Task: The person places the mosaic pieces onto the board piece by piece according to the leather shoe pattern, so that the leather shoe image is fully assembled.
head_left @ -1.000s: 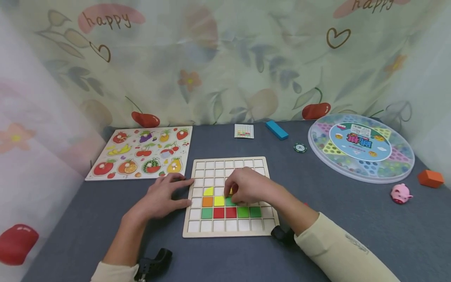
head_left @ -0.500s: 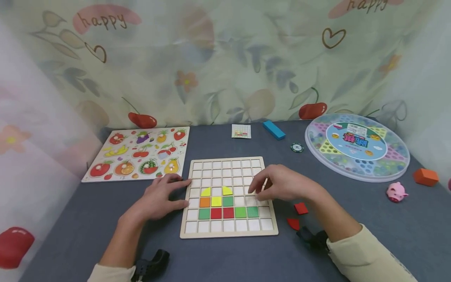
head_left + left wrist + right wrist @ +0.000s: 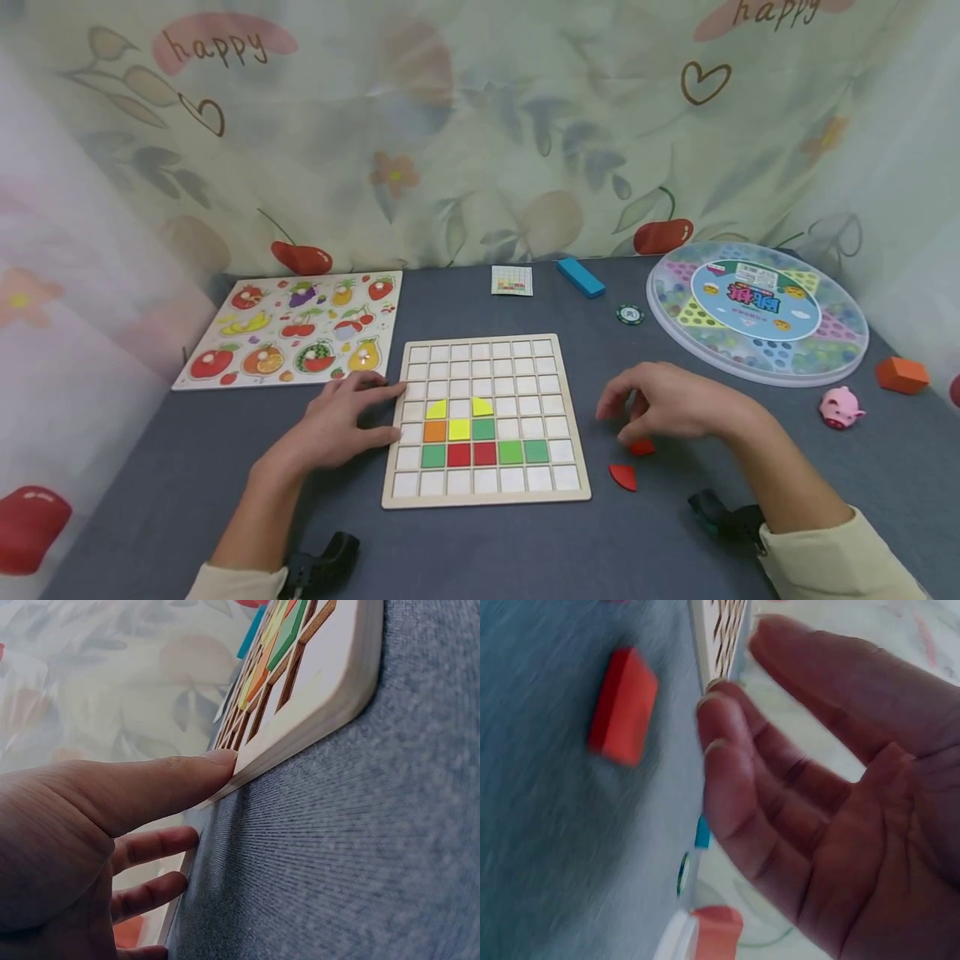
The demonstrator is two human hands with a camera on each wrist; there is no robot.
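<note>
A wooden grid board lies on the dark cloth, with yellow, orange, green and red tiles set in some of its cells. My left hand rests at the board's left edge, its thumb touching the rim in the left wrist view. To the right of the board, my right hand hovers over the cloth with loosely bent fingers and nothing between them. Partly under it lies a red square tile. Nearer the front is a red quarter-round tile.
A fruit puzzle board lies at the left. Behind the grid are a small pattern card, a blue block and a poker chip. On the right sit a round game box, a pink pig and an orange block.
My right hand has left the grid and moved right, over the red tiles. It uncovered the green tile and a yellow rounded tile in the grid. My left hand has stayed at the board's edge.
</note>
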